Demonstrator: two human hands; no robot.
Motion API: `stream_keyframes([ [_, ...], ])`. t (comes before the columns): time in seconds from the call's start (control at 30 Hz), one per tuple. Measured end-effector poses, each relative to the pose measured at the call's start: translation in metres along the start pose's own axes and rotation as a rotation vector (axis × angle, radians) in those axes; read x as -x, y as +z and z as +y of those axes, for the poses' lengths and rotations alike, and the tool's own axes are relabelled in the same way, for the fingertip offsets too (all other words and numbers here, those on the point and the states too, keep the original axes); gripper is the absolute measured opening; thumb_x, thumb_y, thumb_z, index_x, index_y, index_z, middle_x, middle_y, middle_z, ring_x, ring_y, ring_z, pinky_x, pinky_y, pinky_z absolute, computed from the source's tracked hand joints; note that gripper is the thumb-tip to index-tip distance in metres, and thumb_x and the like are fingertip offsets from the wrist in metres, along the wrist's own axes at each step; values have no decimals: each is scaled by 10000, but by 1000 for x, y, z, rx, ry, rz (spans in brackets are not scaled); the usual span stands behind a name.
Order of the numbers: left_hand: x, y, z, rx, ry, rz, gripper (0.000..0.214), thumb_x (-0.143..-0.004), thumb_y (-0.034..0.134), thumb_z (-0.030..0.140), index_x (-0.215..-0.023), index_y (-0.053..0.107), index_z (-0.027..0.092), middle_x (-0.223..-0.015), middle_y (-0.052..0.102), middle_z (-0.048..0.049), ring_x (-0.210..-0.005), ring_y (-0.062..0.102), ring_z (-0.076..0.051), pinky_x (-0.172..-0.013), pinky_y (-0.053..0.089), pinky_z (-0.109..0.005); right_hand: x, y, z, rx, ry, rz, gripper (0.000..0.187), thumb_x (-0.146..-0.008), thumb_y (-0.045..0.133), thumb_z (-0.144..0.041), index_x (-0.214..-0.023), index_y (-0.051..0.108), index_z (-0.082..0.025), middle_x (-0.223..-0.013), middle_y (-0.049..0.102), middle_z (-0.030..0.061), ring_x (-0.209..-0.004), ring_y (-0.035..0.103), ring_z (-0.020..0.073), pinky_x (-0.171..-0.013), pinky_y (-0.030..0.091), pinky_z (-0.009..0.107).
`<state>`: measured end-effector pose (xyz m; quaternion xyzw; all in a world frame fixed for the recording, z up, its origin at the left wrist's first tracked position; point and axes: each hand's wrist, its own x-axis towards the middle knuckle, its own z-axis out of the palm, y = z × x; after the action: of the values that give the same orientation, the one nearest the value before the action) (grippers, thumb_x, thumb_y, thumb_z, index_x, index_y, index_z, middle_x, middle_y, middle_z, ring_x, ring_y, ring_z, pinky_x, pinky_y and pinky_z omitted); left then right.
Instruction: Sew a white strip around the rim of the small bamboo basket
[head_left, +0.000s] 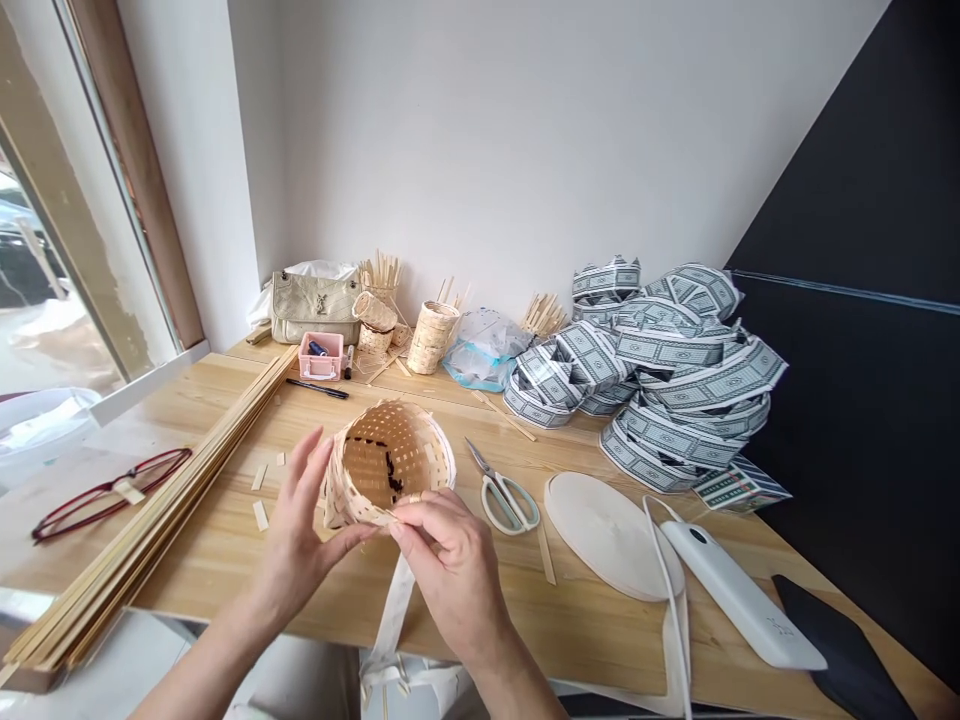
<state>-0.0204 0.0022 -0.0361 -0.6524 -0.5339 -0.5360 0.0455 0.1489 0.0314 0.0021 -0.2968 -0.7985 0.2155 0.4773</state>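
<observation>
A small woven bamboo basket is tilted on its side above the wooden table, its open mouth toward me. My left hand cups the basket's left wall, thumb under the rim and fingers spread up its side. My right hand pinches a thin strip at the basket's lower rim, fingers pressed together. A dark mark shows inside the basket.
A bundle of long bamboo strips lies at the left beside red glasses. Scissors, a flat oval board and a white power bank lie to the right. Folded patterned paper bands, small baskets, a pink box and a handbag stand behind.
</observation>
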Motion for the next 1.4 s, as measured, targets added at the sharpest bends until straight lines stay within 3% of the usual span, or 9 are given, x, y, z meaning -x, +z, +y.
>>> stream_keyframes([
  [0.07,-3,-10,7,-83,76,82,632,-781,637,286,-1335,338,343,-1119,480,-72,-997,537,-208,-862,464,-354,0,0,1,52,-13,19,169,-797,515,-83,-701,609,-185,-699,628,9,-695,542,147,-641,432,256],
  [0.17,-5,-14,14,-14,110,-72,458,-821,574,175,-1245,453,299,-721,491,40,-575,518,-80,-582,460,-177,2,1,1,94,-24,31,173,-816,505,-85,-710,607,-178,-703,624,18,-700,518,159,-642,411,267],
  [0.27,-5,-5,13,108,71,-238,389,-843,521,187,-1224,466,238,-554,454,89,-433,444,-57,-445,375,-134,4,5,-1,165,-74,15,206,-841,470,-87,-710,603,-175,-711,623,30,-695,489,165,-639,395,275],
  [0.53,-10,2,10,579,-457,-623,188,-823,495,332,-928,533,180,-504,513,66,-374,482,-74,-347,338,-140,6,10,-1,243,-97,4,209,-874,466,-123,-739,615,-179,-721,621,36,-696,495,166,-638,401,269],
  [0.83,-9,6,9,613,-544,-526,295,-759,545,457,-717,478,173,-534,584,15,-405,559,-109,-344,398,-166,8,11,-3,225,-28,-13,157,-815,473,-73,-811,580,-187,-770,611,26,-745,557,173,-652,451,273],
  [1.0,-11,-3,6,443,-432,-447,150,-763,511,288,-668,536,175,-477,562,32,-385,520,-82,-365,384,-147,6,-19,-1,315,-39,-48,172,-866,460,-181,-976,591,-192,-1161,548,87,-1056,527,192,-883,435,308],
  [1.13,-15,-16,2,346,-352,-387,92,-730,525,220,-665,580,185,-496,583,38,-408,511,-66,-413,391,-137,1,-63,45,725,390,-268,193,-892,420,-175,-945,603,-198,-1053,586,64,-967,562,178,-828,443,281],
  [1.3,-16,-28,0,159,-98,-337,100,-762,522,174,-750,616,208,-539,616,38,-453,540,-64,-449,393,-127,9,-93,113,884,631,-448,102,-832,538,-111,-897,615,-128,-963,610,93,-876,586,198,-779,462,339],
  [1.4,-18,-28,2,182,-130,-330,87,-775,523,198,-719,591,195,-510,602,38,-433,543,-73,-437,410,-135,13,-94,127,920,699,-538,134,-881,540,-230,-956,594,-133,-1005,595,58,-905,574,173,-808,470,367],
])
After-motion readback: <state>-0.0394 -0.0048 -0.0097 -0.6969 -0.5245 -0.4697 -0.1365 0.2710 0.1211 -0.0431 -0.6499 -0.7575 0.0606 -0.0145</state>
